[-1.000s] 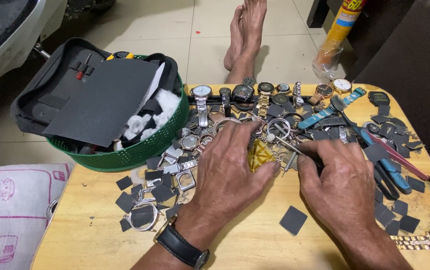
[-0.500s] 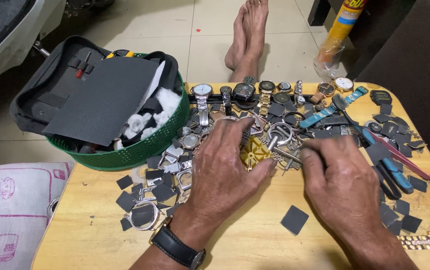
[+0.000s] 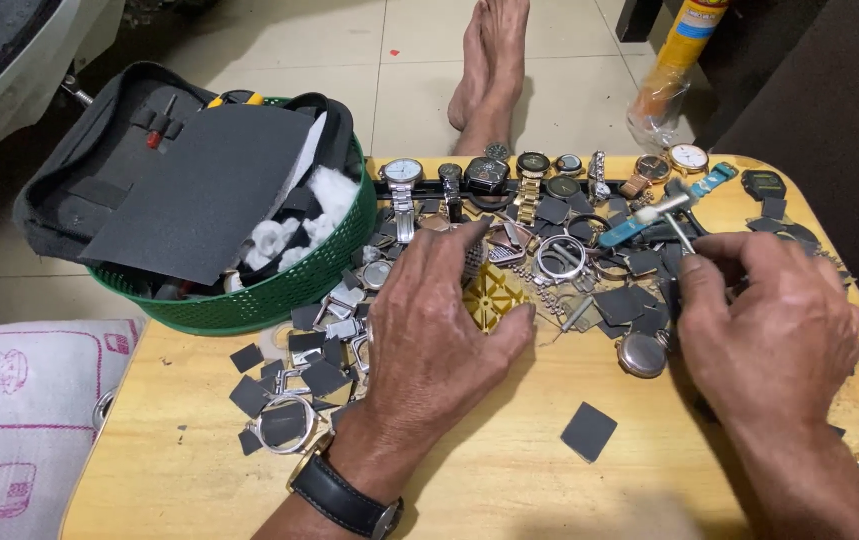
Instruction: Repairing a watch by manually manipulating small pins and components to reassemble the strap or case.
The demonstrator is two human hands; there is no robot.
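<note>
Both hands have slid a little right since before. Left hand (image 3: 440,330) lies spread flat on the yellow part (image 3: 493,297), mid-worktop (image 3: 510,480). Right hand (image 3: 770,330) pinches a thin metal tool (image 3: 683,232), so work goes on.

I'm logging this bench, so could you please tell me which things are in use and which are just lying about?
In use:
left hand on yellow holder
right hand pinching thin tool

Lying about:
green basket
row of watches
dark squares
</note>
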